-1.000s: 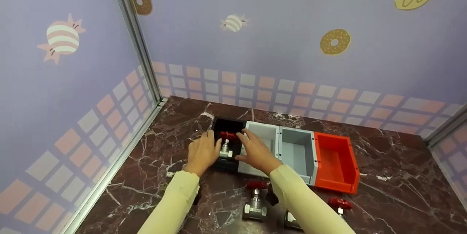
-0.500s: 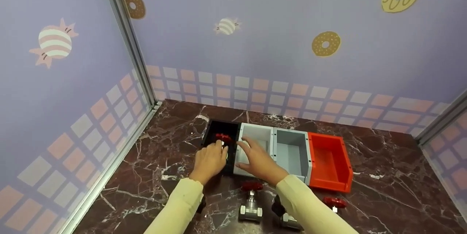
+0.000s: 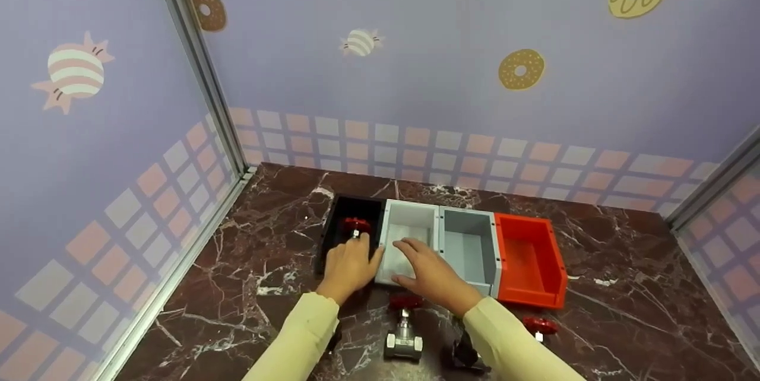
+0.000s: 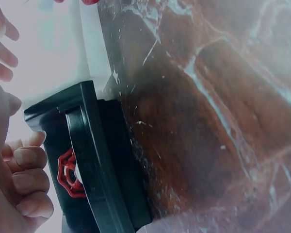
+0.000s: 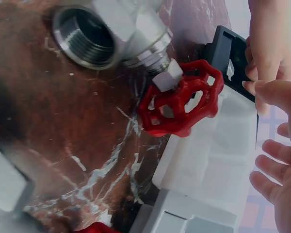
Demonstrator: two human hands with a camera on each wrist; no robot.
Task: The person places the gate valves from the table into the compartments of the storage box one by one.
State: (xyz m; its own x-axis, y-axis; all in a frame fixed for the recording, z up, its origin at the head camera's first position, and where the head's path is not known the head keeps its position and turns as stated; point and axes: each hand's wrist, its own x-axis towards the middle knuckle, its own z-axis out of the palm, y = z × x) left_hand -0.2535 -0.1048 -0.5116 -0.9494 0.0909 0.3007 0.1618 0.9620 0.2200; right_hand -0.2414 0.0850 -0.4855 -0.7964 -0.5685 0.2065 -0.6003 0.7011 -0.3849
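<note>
While my left fingers [image 4: 33, 182] hang loosely curled and my right fingers [image 5: 271, 167] relaxed, all empty, I should clear the black bin [image 3: 356, 206] without nudging its red-wheeled valve [image 3: 356, 225].

The left hand [image 3: 350, 265] covers the lower part of the valve [image 3: 355, 225] in the black bin [image 3: 363, 203], and we cannot tell whether fingers meet metal. The right sleeve [image 3: 513, 342] hides most of a second valve [image 3: 539, 326] (we see little beyond its red wheel). In the right wrist view, the top edge crops a silver valve body [image 5: 128, 22]; a pale shape [image 5: 8, 179] at left is too blurred to name.
</note>
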